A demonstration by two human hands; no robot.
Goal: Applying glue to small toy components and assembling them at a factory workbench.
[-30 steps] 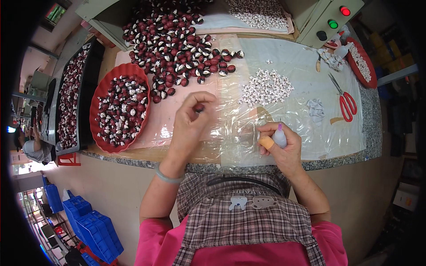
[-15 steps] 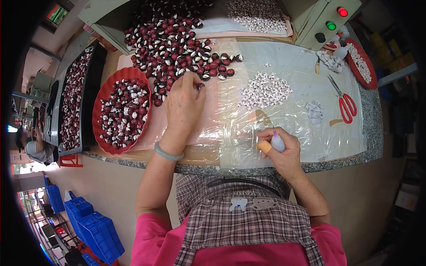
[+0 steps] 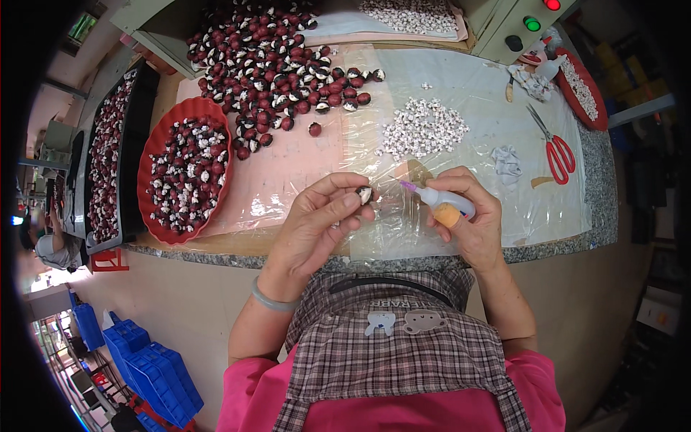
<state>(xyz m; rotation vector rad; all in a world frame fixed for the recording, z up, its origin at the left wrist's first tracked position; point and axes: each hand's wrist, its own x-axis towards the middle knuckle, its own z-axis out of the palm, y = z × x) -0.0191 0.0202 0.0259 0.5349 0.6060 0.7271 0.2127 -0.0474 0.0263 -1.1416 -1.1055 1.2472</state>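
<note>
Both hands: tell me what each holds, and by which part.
The left hand pinches a dark-and-white ball by its edge; the right hand grips a squeeze bottle around its body, behind the purple tip.

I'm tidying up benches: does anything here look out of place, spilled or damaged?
Only slightly: one dark-red ball lies apart from the big pile, and a crumpled white scrap left of the red-handled scissors looks like litter. I see no clear damage.
</note>
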